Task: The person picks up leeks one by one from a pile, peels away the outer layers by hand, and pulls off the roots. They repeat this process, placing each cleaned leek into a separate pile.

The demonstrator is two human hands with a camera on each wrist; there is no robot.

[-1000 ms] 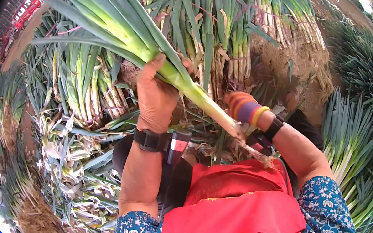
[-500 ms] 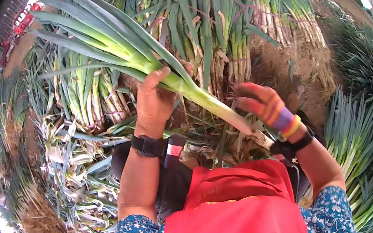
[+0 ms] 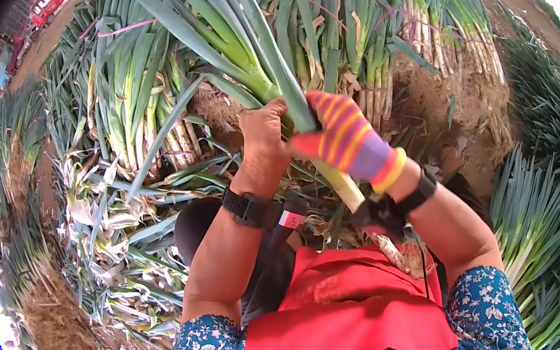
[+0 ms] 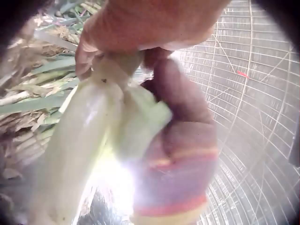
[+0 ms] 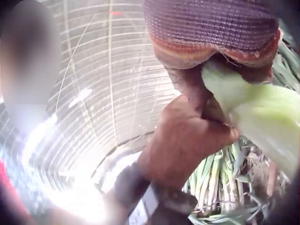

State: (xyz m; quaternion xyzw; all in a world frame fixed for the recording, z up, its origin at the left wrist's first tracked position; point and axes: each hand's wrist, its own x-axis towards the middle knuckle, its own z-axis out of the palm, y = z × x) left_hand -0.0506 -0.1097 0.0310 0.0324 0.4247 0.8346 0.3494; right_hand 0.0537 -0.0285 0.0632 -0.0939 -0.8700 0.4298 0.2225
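Heaped leek bundles (image 3: 131, 102) crowd every side of both grips; left hand (image 3: 264, 145) and gloved right hand (image 3: 343, 141) clasp one leek (image 3: 241, 46). Wrist views alone show netting (image 4: 253, 93) overhead.

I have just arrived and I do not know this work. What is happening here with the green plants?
A person holds one large leek in front of their body. The bare left hand grips the stalk where the leaves fan out, and the right hand, in a striped glove, grips the same stalk right beside it. The white end with roots points toward the person's red apron. All around, bundles of leeks lie piled on the ground.
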